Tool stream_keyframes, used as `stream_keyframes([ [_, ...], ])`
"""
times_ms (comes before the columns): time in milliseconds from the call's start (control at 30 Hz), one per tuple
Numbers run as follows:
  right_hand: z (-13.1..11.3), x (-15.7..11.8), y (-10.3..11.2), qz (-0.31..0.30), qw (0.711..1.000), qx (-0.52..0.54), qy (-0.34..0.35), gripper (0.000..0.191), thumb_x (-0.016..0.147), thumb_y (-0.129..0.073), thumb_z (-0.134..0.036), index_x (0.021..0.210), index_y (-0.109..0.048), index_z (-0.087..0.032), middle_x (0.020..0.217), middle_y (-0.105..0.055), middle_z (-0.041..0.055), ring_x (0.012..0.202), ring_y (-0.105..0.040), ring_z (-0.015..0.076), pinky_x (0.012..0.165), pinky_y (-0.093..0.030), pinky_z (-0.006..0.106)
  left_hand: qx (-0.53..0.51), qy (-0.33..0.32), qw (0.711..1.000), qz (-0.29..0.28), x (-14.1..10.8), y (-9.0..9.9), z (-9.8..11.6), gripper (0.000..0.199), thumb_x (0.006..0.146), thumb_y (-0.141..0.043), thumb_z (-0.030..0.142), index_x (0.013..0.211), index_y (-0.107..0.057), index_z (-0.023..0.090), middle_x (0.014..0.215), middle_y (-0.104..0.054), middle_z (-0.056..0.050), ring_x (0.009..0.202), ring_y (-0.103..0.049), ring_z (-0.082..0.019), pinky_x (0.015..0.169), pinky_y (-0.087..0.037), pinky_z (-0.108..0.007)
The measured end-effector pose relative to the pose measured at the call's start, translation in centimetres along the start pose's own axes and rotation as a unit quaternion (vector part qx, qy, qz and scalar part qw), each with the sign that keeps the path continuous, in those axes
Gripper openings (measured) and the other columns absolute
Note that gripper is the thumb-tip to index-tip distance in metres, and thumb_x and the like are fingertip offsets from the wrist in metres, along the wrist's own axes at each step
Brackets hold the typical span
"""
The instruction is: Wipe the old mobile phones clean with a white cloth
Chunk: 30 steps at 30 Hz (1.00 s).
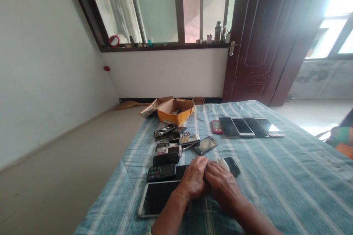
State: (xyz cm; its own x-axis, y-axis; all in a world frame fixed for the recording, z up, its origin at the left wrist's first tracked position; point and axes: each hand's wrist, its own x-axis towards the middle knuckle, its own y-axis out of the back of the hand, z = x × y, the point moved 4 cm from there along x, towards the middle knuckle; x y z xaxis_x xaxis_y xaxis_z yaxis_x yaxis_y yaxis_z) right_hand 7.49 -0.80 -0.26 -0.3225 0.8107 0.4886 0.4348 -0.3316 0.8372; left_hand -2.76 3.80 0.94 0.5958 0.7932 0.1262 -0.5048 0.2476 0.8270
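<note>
My left hand (195, 177) and my right hand (220, 179) meet above the striped cloth near the front of the table, fingers curled. A crumpled white cloth (224, 164) shows at the far side of my right hand, which is closed on it. Beyond it lies a dark mobile phone (233, 166), its near end hidden by the hand and the white cloth. What my left fingers close on is hidden. Left of my hands are a large white-framed phone (158, 197) with a black screen and a black keypad phone (162, 172). A grey touchscreen phone (206, 145) lies just beyond my hands.
Several old phones (171, 149) are piled at the table's left. Behind them stands an open orange box (176, 118) with phones inside. At right, a pink phone (217, 127) and several flat smartphones (242, 127) lie in a row. A striped tablecloth (275, 176) covers the table.
</note>
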Motion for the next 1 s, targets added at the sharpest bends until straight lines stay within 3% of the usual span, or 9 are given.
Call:
stream_keyframes([
  [167,0.1,0.3,0.3,-0.014,1.0,0.008,-0.022,0.019,0.086,-0.054,-0.007,0.095,-0.068,-0.017,0.103,-0.068,0.0076,0.109,-0.057,0.0212,0.098,-0.04,0.033,-0.002,-0.005,1.0,0.0,0.1,0.1,-0.1,0.05,0.065,-0.069,0.026,0.113,-0.056,0.018,0.118,-0.057,-0.009,0.108,-0.054,-0.025,0.097,-0.045,-0.035],
  [433,3.6,-0.1,1.8,-0.052,0.985,-0.092,-0.137,0.029,0.086,-0.046,-0.003,0.093,-0.069,-0.019,0.106,-0.068,0.0083,0.108,-0.058,0.0228,0.091,-0.037,0.032,0.001,0.026,0.999,-0.023,0.2,0.1,0.0,0.071,0.057,-0.079,0.029,0.122,-0.054,0.017,0.125,-0.054,-0.01,0.114,-0.051,-0.028,0.1,-0.043,-0.038],
  [633,6.3,-0.8,2.4,-0.047,0.967,-0.149,-0.202,0.032,0.082,-0.043,-0.002,0.089,-0.069,-0.02,0.099,-0.069,0.008,0.089,-0.061,0.0224,0.077,-0.037,0.032,-0.004,0.039,0.999,-0.029,0.0,0.1,0.0,0.07,0.057,-0.079,0.032,0.122,-0.055,0.021,0.127,-0.054,-0.009,0.117,-0.051,-0.029,0.099,-0.043,-0.04],
  [767,5.8,-0.8,2.4,-0.047,0.972,-0.152,-0.171,0.029,0.083,-0.044,-0.002,0.087,-0.068,-0.019,0.098,-0.068,0.0084,0.092,-0.06,0.0233,0.081,-0.038,0.033,-0.004,0.037,0.999,-0.027,-0.1,0.2,0.2,0.069,0.056,-0.08,0.031,0.119,-0.056,0.02,0.126,-0.055,-0.009,0.115,-0.051,-0.029,0.099,-0.044,-0.039],
  [1000,1.5,-0.4,0.9,0.0,0.999,-0.021,-0.026,0.031,0.083,-0.047,0.0,0.096,-0.068,-0.019,0.106,-0.068,0.0074,0.112,-0.057,0.0203,0.1,-0.04,0.034,0.002,0.012,1.0,-0.012,0.0,-0.2,-0.1,0.059,0.06,-0.077,0.032,0.113,-0.056,0.019,0.12,-0.057,-0.009,0.11,-0.054,-0.027,0.096,-0.045,-0.037],
])
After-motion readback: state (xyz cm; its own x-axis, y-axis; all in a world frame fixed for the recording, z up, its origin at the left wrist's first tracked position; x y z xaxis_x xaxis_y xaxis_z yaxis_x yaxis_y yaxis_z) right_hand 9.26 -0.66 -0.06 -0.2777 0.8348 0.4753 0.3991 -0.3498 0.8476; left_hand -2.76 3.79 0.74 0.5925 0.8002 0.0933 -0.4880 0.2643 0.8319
